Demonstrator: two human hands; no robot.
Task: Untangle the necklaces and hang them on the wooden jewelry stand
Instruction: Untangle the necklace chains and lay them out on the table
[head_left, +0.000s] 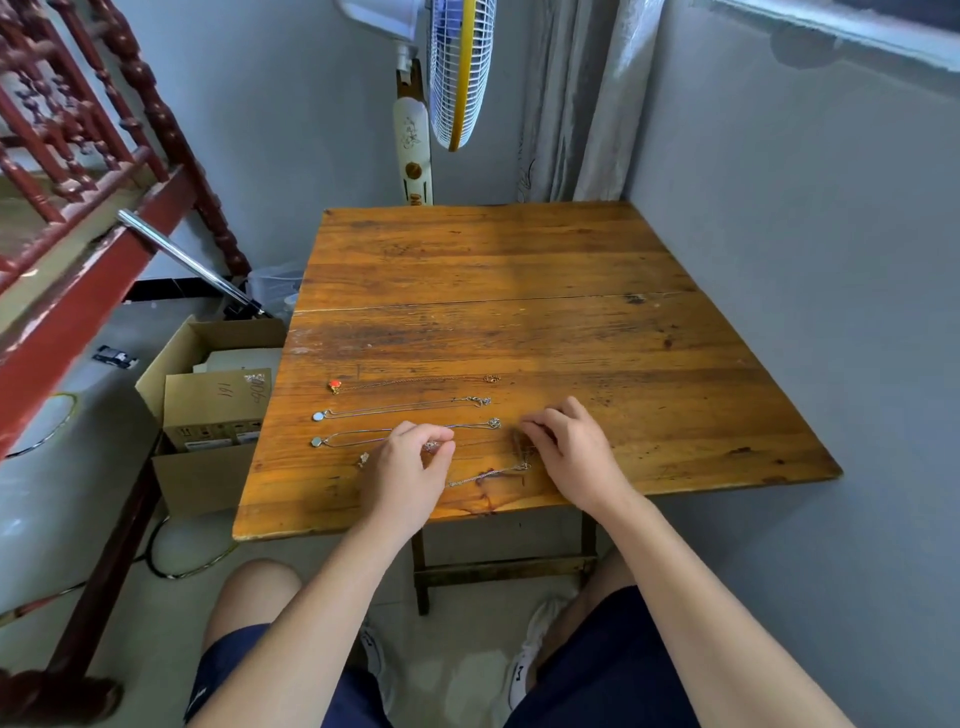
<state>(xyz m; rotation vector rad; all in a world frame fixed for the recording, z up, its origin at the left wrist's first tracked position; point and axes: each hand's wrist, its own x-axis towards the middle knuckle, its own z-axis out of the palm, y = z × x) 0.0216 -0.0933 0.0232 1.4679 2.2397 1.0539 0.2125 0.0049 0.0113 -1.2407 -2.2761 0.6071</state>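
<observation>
1. One wooden desk (519, 260) stands in the corner against the grey walls. All the jewellery lies on its near left part.
2. One standing fan (457, 73) is behind the desk's far edge, beside one grey curtain (582, 104).
3. Two cardboard boxes sit on the floor left of the desk: a big open box (208, 478) and a smaller box (218, 410) marked with handwritten numbers.
4. Two hands are over the desk near its front edge.
   - The left hand (402, 473) has its fingers (436, 436) curled, with thumb and forefinger pinching a small shiny bit of chain.
   - The right hand (571, 452) has its fingers (540, 421) bent, tips down at the chain's right end. I cannot tell whether they pinch it or only press on it.
5. There are four necklaces. Three lie stretched out straight and parallel, one behind another. Their long axes run left to right across the desk, with pendants pointing left and clasps right.
   - The necklace with a red pendant (333, 385) is farthest away.
   - The necklace with a white pendant (318, 416) is in the middle.
   - The necklace with a pale green pendant (316, 442) is nearest, and its chain passes behind the left hand's knuckles.
6. The fourth necklace (488, 474) is loose between the two hands, closest to the front edge. It also runs roughly left to right, sagging toward the edge. A small charm (363, 459) lies just left of the left hand.
</observation>
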